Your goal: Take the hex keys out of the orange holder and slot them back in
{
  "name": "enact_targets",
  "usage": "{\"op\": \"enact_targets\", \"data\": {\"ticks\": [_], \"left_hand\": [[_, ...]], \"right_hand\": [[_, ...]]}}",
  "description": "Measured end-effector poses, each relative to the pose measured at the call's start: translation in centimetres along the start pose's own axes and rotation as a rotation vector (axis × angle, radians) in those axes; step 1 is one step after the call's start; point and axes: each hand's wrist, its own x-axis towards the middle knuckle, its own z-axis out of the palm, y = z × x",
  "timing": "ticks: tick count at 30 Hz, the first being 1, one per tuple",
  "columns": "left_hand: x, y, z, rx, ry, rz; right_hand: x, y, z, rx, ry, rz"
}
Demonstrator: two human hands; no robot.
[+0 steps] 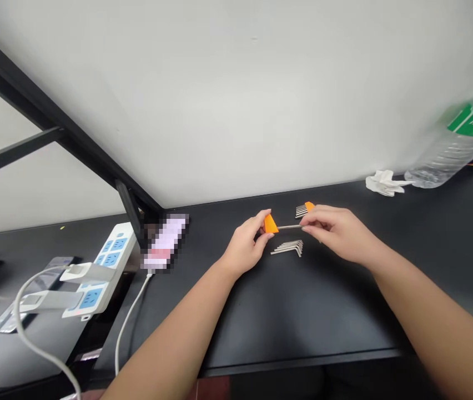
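My left hand (247, 244) pinches a small orange plastic holder (270, 224) between thumb and fingers. A thin metal hex key (290, 226) runs from that holder to my right hand (336, 230), whose fingertips are closed on the key's other end. Both hands hover just above the black table (303, 311). Below the key lies a loose bunch of several L-shaped hex keys (288, 248). Behind my right hand sits a second orange holder (305, 209) with hex keys fanned out of it.
A white power strip (103, 266) with plugged-in chargers and white cables lies at the left. A blurred pink phone-like item (164, 242) rests near it. A crumpled white tissue (384, 183) and a clear water bottle (457, 144) stand at the back right by the white wall.
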Motion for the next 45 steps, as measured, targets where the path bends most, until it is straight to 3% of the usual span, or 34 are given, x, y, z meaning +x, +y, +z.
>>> {"op": "enact_targets", "data": {"ticks": [5, 8, 12, 17, 20, 23, 25, 28, 38, 45], "left_hand": [[-0.1, 0.4, 0.0, -0.028, -0.035, -0.022], [-0.1, 0.5, 0.2, -0.058, -0.045, 0.011], [-0.1, 0.8, 0.3, -0.06, -0.058, 0.014], [0.2, 1.2, 0.4, 0.059, -0.105, -0.015], [0.2, 1.1, 0.4, 0.132, -0.069, -0.029], [0.2, 0.7, 0.3, 0.163, -0.025, -0.071], [0.2, 0.5, 0.3, 0.159, -0.01, -0.091], [0.1, 0.3, 0.4, 0.155, 0.007, -0.099], [0.2, 0.2, 0.5, 0.178, 0.007, -0.115], [0.2, 0.2, 0.4, 0.183, -0.004, -0.115]], "right_hand": [[-0.1, -0.4, -0.1, 0.055, -0.098, 0.081], [0.0, -1.0, 0.4, 0.215, -0.146, 0.221], [0.2, -2.0, 2.6, 0.622, -0.171, 0.445], [0.4, -2.1, 5.6, 0.841, -0.19, 0.422], [0.4, -1.7, 5.6, 0.655, -0.182, 0.363], [0.1, -1.2, 4.3, 0.172, -0.167, 0.154], [-0.2, -1.0, 3.6, -0.104, -0.234, 0.012], [-0.7, -0.8, 3.3, -0.323, -0.351, -0.068], [-0.6, -1.5, 4.1, -0.522, -0.363, -0.058], [-1.2, -2.1, 4.3, -0.502, -0.384, -0.087]]}}
